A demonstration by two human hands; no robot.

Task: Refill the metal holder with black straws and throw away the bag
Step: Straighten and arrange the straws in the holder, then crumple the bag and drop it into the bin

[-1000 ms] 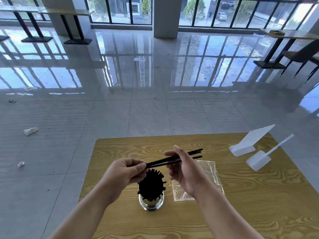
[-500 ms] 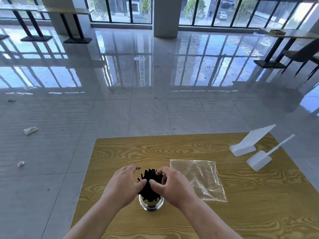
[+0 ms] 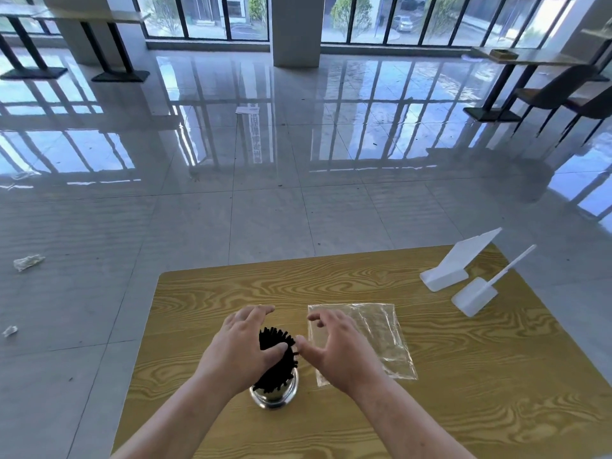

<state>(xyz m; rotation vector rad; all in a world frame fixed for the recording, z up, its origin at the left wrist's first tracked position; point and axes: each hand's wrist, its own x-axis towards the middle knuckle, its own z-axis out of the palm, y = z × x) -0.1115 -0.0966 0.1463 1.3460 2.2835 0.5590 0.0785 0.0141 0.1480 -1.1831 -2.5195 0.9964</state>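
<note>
A shiny metal holder point(image 3: 275, 396) stands near the front of the wooden table point(image 3: 463, 409), packed with black straws point(image 3: 277, 354). My left hand point(image 3: 240, 349) lies against the left side of the straw bundle, fingers spread and thumb on the straws. My right hand point(image 3: 334, 347) hovers just right of the bundle with fingers spread, holding nothing. The flat clear plastic bag point(image 3: 377, 339) lies on the table to the right, partly under my right hand.
Two white plastic sign stands point(image 3: 458, 265) point(image 3: 477, 294) sit at the table's far right corner. Bits of plastic litter point(image 3: 28, 261) lie on the tiled floor to the left. Other tables and chairs point(image 3: 549, 91) stand far back by the windows.
A second ago both hands held a few black straws above the holder. The straws went into the holder, and my right hand has now drawn away to the right, toward the bag.
</note>
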